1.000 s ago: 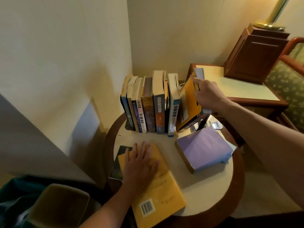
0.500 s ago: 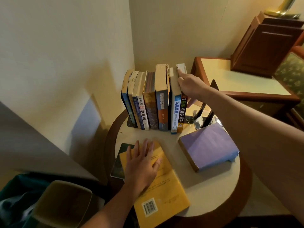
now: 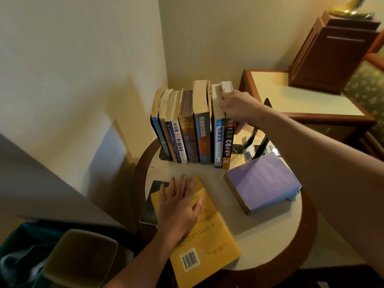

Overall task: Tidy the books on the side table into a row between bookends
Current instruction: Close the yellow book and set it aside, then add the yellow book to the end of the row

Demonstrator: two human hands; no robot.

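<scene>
Now right hand clasps top of black-spined book, upright at row's right end, 12 o'clock on side table. Left hand spread flat on yellow book, 7 o'clock. Purple book lying at 3 o'clock; black bookend behind it.

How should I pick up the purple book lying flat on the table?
Grab the purple book by its near long edge, coming from the front. It lies flat and tilted, propped on something underneath, so fingers can slip under that edge, thumb on the cover.
</scene>
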